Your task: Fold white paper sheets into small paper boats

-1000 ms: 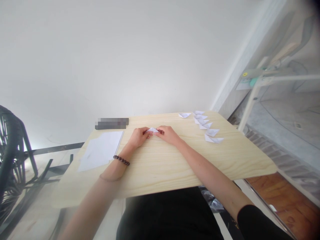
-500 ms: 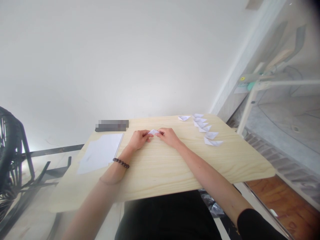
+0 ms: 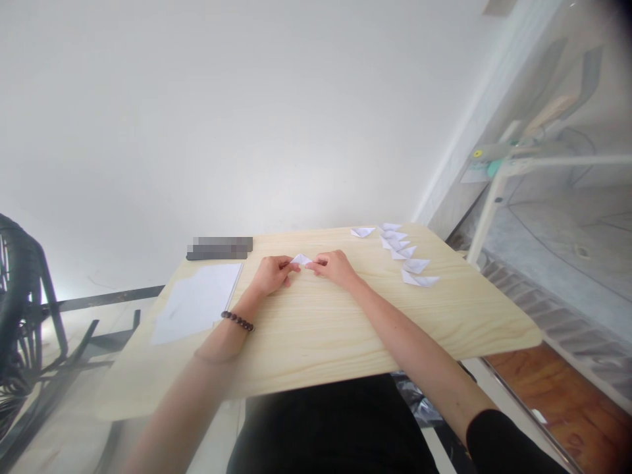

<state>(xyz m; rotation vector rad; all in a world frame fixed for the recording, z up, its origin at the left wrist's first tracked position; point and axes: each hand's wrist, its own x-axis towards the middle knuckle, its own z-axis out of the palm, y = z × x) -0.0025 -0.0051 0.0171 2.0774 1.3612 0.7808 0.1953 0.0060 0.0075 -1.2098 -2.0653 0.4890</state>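
A small folded white paper (image 3: 302,259), peaked in the middle, is held just above the wooden table (image 3: 316,342). My left hand (image 3: 272,274) pinches its left corner between thumb and fingers. On the other side, my right hand (image 3: 332,267) grips the right corner the same way. The fingertips cover both ends of the paper. Several folded paper boats (image 3: 402,253) stand in a slanting row to the right of my right hand, and one more paper boat (image 3: 363,232) sits apart at the table's back edge.
White paper sheets (image 3: 200,299) lie in a loose stack at the table's left. Behind them is a dark, blurred-out long object (image 3: 220,249). A white wall (image 3: 296,131) rises behind the table. A black chair (image 3: 29,289) stands left, a white metal frame (image 3: 488,224) right.
The hands have drawn slightly apart, and more of the folded paper shows between them. Both still hold its corners. The boats and sheets have stayed in place.
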